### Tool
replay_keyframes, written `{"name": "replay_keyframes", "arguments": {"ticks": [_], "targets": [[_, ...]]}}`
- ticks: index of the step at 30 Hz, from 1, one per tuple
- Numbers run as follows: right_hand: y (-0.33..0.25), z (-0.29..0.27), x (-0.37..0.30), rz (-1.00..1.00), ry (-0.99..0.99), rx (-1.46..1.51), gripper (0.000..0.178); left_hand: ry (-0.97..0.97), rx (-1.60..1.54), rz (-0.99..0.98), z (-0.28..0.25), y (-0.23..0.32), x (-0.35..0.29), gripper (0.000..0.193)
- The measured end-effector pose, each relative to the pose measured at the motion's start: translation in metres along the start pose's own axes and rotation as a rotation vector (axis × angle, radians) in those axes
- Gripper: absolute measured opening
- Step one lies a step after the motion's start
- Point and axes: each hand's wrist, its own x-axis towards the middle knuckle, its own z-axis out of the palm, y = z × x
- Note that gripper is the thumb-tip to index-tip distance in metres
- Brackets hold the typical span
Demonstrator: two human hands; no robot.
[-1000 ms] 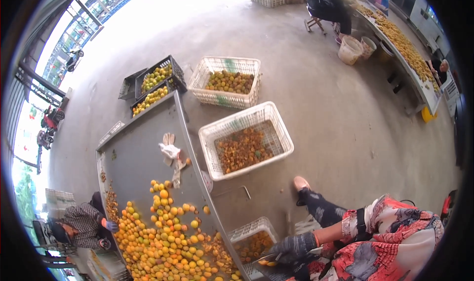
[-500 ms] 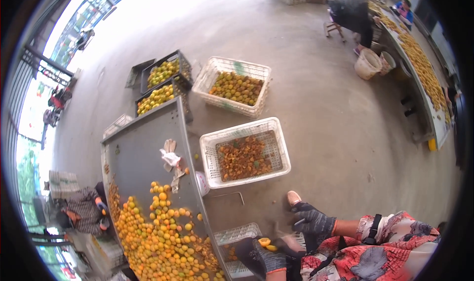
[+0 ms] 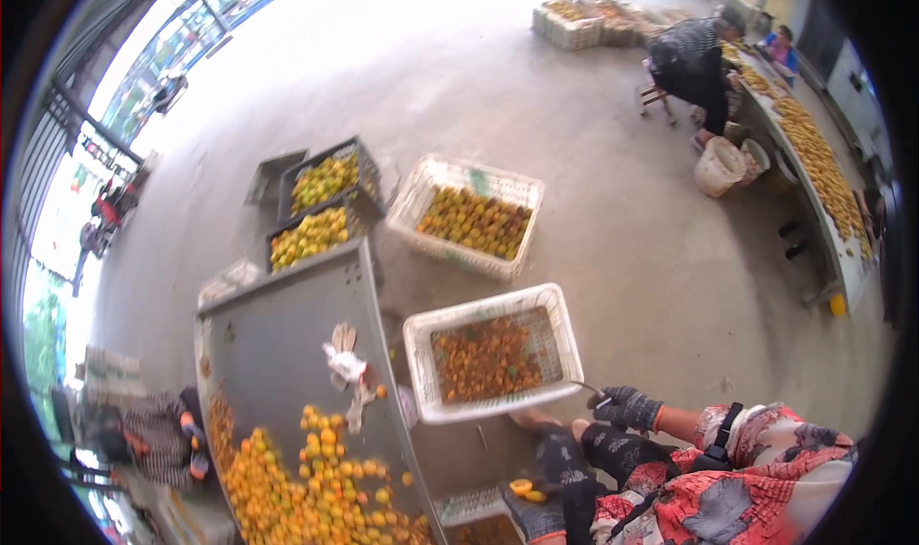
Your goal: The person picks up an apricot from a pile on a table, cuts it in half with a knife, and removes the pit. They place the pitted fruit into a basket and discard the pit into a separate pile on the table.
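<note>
My left hand (image 3: 539,519), in a dark patterned glove, is closed around a cut yellow-orange fruit (image 3: 522,488) low in the view, beside the table's edge. My right hand (image 3: 629,409), gloved alike, is shut on a thin, dark, curved metal rod (image 3: 591,389). The rod's tip reaches the right corner of a white plastic crate (image 3: 572,354), but whether it touches cannot be made out. Inside that crate lies a layer of brownish-orange fruit pieces (image 3: 488,358). Left of my hands, a grey metal table (image 3: 278,325) bears a heap of small orange fruit (image 3: 316,492).
White work gloves (image 3: 347,365) lie on the table. Beyond are another white crate (image 3: 522,258) and black crates (image 3: 321,177) of greenish-yellow fruit. A partly hidden crate (image 3: 469,507) sits below. A person (image 3: 158,435) works at left; another (image 3: 694,62) bends near buckets (image 3: 720,167) and a fruit-covered table (image 3: 814,153).
The view has tilted up, so the scene sits lower. My right hand has moved forward toward the white crate, and the curved rod now shows in it. My left hand still holds cut fruit.
</note>
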Motion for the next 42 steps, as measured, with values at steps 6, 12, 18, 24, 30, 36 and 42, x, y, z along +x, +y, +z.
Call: {"name": "replay_keyframes", "arguments": {"ticks": [6,12,18,24,30,36,42], "targets": [[-0.051,-0.024,0.113,-0.124,0.028,-0.093,0.024,0.216,0.091,0.03,0.043,0.037,0.086,0.036],[-0.128,-0.074,0.176,-0.114,0.034,-0.132,0.025,0.222,0.382,0.027,0.139,0.013,0.123,0.04],[-0.198,-0.175,0.279,-0.08,-0.057,-0.296,0.03,0.355,0.305,0.118,0.15,-0.056,0.206,0.041],[-0.21,-0.248,0.508,-0.033,0.048,-0.326,0.019,0.508,0.729,0.337,0.149,-0.131,0.327,0.042],[-0.212,-0.3,0.68,0.272,-0.236,0.689,0.024,0.675,0.449,0.259,0.149,-0.178,0.398,0.04],[-0.207,-0.257,0.753,-0.067,-0.002,-0.151,0.029,0.695,0.222,0.114,0.09,-0.172,0.463,0.037],[-0.214,-0.129,0.79,-0.089,0.072,-0.643,0.041,0.697,-0.022,0.047,-0.002,-0.14,0.497,0.036]]}}
